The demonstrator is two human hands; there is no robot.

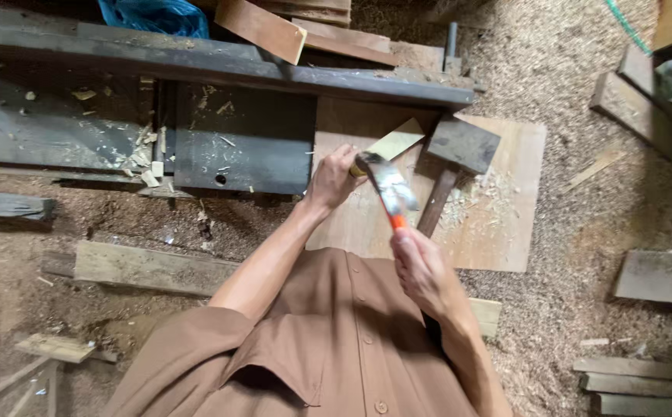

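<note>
Overhead, right hand (422, 270) clamps the orange handle of a hatchet (388, 185) | left hand (333, 179) pinches a small pale wood piece (394, 142) over the plywood board (498, 224) | blade likely heavy, steel slick — grip low (handle end); wood stiff, light — mallet (459, 154) beside.

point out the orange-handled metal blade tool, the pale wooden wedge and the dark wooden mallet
orange-handled metal blade tool (388, 185), head view, on the shiny blade
pale wooden wedge (397, 140), head view, on its flat face
dark wooden mallet (463, 144), head view, on its head
</note>
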